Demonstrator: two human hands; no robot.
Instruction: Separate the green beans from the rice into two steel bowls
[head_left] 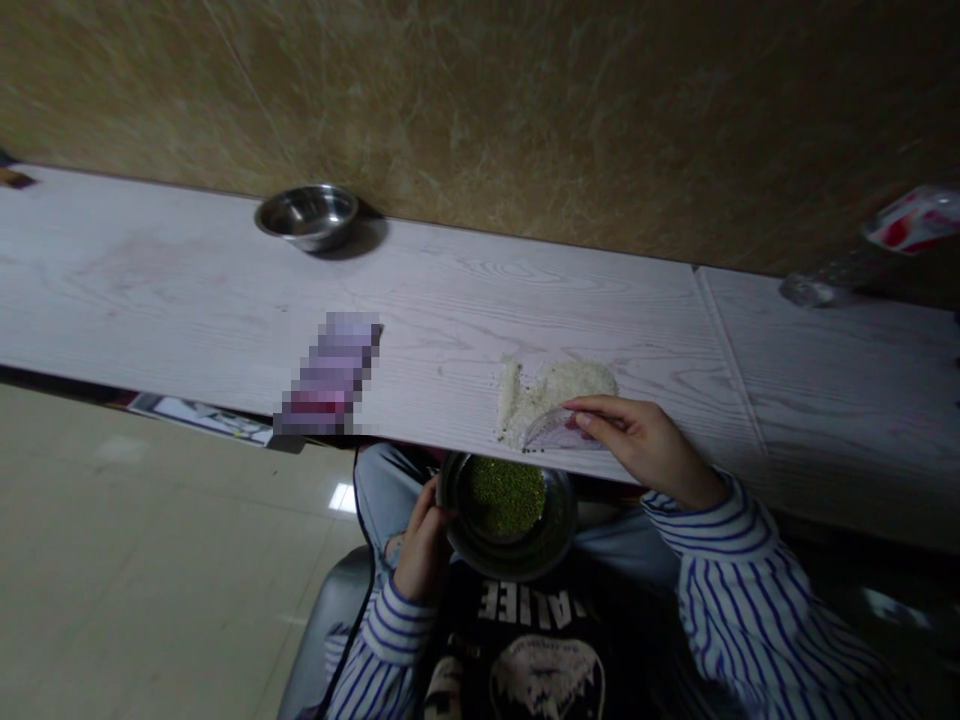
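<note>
My left hand (426,545) grips the rim of a metal bowl (559,530), held over my lap just below the table edge. Small green beans (506,497), like mung beans, lie in it. Between the thumb and fingers of my right hand (645,440) is a thin clear plastic piece (553,430), its lower edge at the tabletop. Beside this piece spreads a pile of white grains (574,382) that looks like rice. A few dark or green specks lie among the grains and at the table edge above the bowl.
Against the wall stands a second metal bowl (309,218). A blurred-out flat object (330,375), perhaps a phone, lies left of the grains. A clear plastic bottle (847,270) with a red and white label is at the far right of the long whitish table (187,270).
</note>
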